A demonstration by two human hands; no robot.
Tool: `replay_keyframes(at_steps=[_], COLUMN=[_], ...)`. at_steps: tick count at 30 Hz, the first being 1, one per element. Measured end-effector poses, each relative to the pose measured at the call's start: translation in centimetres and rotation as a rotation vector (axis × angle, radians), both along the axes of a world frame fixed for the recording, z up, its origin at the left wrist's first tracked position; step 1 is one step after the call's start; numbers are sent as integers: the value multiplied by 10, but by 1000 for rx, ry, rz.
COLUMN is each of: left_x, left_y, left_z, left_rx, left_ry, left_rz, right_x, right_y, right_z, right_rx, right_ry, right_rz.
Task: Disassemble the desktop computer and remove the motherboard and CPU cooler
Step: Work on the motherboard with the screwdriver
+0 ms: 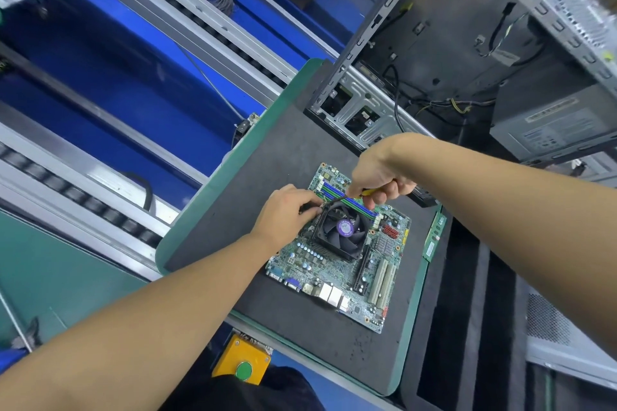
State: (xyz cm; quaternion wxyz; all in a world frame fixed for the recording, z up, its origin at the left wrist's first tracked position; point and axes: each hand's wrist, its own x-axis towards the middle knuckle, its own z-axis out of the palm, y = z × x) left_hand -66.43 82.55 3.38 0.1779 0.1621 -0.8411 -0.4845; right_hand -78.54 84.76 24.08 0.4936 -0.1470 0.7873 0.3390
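Motherboard is lying flat near the middle of the dark mat, closer to its right edge, and sitting askew to the mat's sides. The board is showing blue-green, with blue and green memory slots along its far side, pale expansion slots toward the near-right corner, and silver and blue rear ports lining its near-left edge. A small ribbed silver heatsink is sitting right of centre.

CPU cooler is sitting on the board's far half: a square black frame with black fan blades and a round purple label on the hub.

Left hand is reaching to the cooler's far-left corner, its fingers curled and its fingertips touching the frame there. Whether they are pinching anything cannot be told.

Right hand is hovering over the memory slots, clamped round the yellow handle of a screwdriver. Its dark shaft is slanting down toward that same cooler corner.

The open computer case is standing at the mat's far-right corner, with loose cables trailing inside it and a grey power supply at its right. A green memory stick is lying along the mat's right edge. A yellow button box is sitting just below the near edge.
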Motion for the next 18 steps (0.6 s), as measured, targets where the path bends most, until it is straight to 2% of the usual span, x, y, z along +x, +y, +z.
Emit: replay_keyframes(at_steps=[3,6,12,18], left_x=[0,-1,-1,0], left_y=[-1,-1,-1,-3], left_z=[0,0,0,1], left_rx=[4,8,12,78], left_ry=[4,-14,-49,-103], left_rz=[0,-5,8,10], right_x=[7,16,30,51], right_y=[-4,-6,-2,-14], right_z=[-3,0,1,-2], right_rx=[-13,-33,-98,-118], right_ry=[-9,-16,210,137], right_rz=[112,315,991,1531])
